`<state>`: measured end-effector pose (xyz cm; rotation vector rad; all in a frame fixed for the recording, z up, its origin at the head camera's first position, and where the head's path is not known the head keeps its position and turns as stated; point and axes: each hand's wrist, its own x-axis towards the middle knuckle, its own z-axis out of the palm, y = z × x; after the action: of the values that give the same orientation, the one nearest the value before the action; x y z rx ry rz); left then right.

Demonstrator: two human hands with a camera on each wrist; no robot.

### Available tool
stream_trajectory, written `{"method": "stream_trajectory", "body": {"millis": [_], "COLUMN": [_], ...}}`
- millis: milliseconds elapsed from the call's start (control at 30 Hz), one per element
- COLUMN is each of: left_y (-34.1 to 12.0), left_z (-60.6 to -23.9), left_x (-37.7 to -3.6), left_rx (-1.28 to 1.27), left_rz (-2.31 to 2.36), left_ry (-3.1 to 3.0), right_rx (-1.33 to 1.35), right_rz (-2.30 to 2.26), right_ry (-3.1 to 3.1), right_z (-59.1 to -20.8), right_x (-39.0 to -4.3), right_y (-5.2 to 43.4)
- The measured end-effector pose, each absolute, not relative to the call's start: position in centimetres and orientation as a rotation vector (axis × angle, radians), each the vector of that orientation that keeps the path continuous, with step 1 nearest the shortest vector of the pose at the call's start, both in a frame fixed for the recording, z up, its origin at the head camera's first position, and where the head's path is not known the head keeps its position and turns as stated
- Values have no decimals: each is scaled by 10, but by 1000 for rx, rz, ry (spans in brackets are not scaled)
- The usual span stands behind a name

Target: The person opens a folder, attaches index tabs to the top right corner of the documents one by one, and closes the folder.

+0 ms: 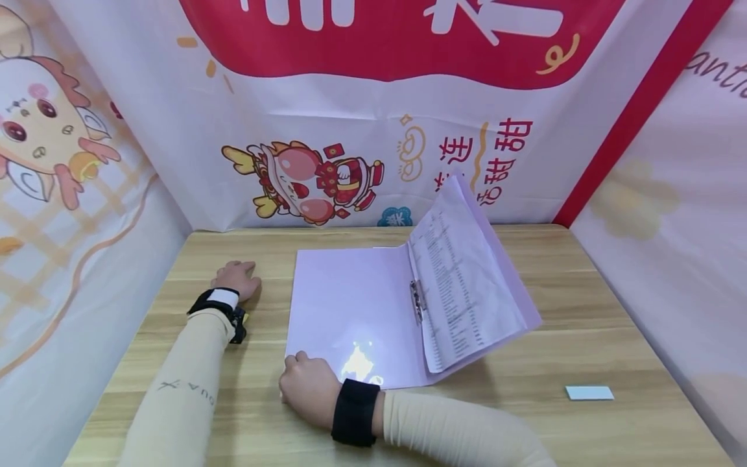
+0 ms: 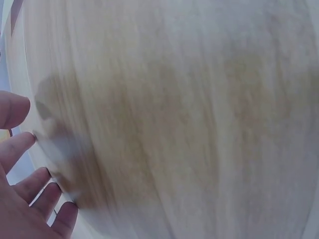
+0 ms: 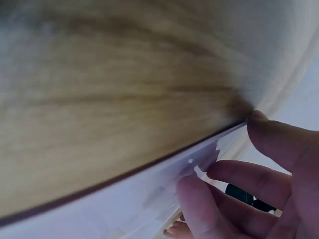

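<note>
A lavender ring-clip folder (image 1: 350, 305) lies spread on the wooden table, its left cover flat and its right side raised at a slant. Printed sheets (image 1: 452, 285) rest against that raised side, beside the metal clip (image 1: 417, 300) at the spine. My right hand (image 1: 312, 389) is at the near left corner of the folder. Up close in the right wrist view, its thumb (image 3: 269, 137) and curled fingers pinch the folder's edge. Left of the folder, my left hand (image 1: 238, 280) holds nothing, its fingers (image 2: 32, 184) spread and loosely bent close over the tabletop.
A small pale blue rectangular piece (image 1: 589, 393) lies on the table (image 1: 583, 324) to the right, towards the front. Printed cloth hangs (image 1: 350, 97) along the back and both sides of the table.
</note>
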<state>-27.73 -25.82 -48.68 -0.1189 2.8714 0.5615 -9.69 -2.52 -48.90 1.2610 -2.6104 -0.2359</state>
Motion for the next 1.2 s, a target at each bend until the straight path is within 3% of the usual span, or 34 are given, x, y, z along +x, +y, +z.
{"method": "stream_trajectory", "body": {"millis": [333, 533, 700, 967, 1200], "left_y": [-248, -224, -196, -172, -158], "left_z": [-491, -489, -487, -483, -477], "left_x": [-286, -292, -292, -275, -254], "left_rx": [-74, 211, 453, 673, 795], "left_rz": [568, 584, 537, 385, 375], "left_ry": [2898, 2983, 2983, 2909, 2776], "right_rx": [1253, 1313, 1270, 896, 467], "right_rz": [-197, -134, -82, 68, -36], "right_ry": [-2713, -2731, -2762, -2860, -3008], "right_z": [-479, -465, -432, -362, -360], "right_x": [-97, -98, -108, -143, -161], "right_y": [-20, -4, 18, 96, 177]}}
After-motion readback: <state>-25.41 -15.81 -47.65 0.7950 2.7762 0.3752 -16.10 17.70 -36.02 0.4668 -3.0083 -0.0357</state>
